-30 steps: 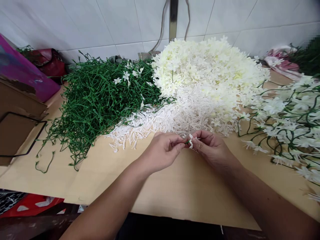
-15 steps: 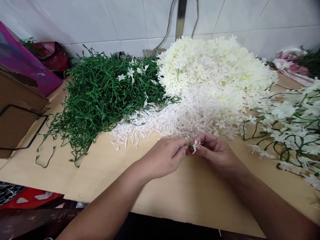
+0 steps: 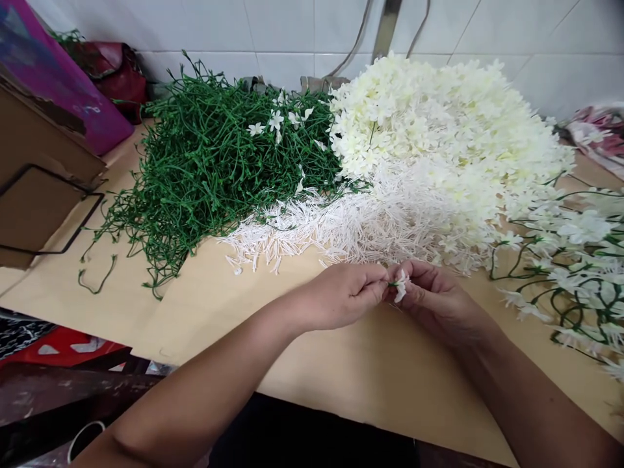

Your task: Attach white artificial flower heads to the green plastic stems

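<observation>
Between my two hands is a small white artificial flower (image 3: 402,286) with a bit of green stem at its base. My left hand (image 3: 348,296) is closed, pinching the green stem end. My right hand (image 3: 436,299) is closed too, its thumb and fingers at the white petals. Just beyond my hands lies a heap of thin white stamens (image 3: 370,221). Behind it rises a large pile of cream-white petals (image 3: 448,123). A mound of green plastic stems (image 3: 234,146) stands to the left, with several white flowers on top.
Finished-looking white flowers on green stems (image 3: 580,273) spread along the right. A cardboard box (image 3: 39,175) with a black wire frame (image 3: 63,250) stands at the left, near a purple sheet (image 3: 82,84) and a red bag (image 3: 119,75). A tiled wall (image 3: 283,32) closes off the back.
The flower has turned in my fingers, so its petals now point up and down beside my right thumb. My view has shifted slightly; both hands remain together.
</observation>
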`<state>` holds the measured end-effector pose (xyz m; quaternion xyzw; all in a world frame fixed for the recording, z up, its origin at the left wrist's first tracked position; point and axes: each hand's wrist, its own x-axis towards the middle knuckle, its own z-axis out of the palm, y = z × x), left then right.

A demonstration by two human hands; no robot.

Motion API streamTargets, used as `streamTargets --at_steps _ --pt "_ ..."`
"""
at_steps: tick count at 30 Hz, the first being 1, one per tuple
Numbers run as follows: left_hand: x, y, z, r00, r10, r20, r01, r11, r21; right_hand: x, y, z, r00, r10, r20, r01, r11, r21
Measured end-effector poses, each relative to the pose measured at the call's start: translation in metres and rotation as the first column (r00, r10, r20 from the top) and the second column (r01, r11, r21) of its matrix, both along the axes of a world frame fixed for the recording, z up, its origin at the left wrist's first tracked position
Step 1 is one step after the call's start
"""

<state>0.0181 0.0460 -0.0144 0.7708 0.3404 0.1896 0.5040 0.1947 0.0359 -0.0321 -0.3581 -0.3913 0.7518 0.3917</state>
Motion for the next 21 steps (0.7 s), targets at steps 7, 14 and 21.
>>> streamTargets --at_steps 7,14,21 --pt "0.0015 -0.0013 -0.0040 1.000 -0.015 0.027 0.016 1.000 -0.014 0.0023 0.0008 0.0013 0.992 0.032 0.118 -0.036 0.999 0.036" --pt "0.0038 0.0010 -0.0037 0.999 0.041 0.005 -0.040 0.998 -0.050 0.0027 0.0008 0.0032 0.989 0.016 0.145 -0.023 0.999 0.045" --pt "0.0020 -0.0005 -0.0023 0.997 0.044 -0.070 -0.046 0.999 -0.017 0.0054 0.0012 0.0011 0.967 0.033 0.252 -0.056 0.995 0.087"
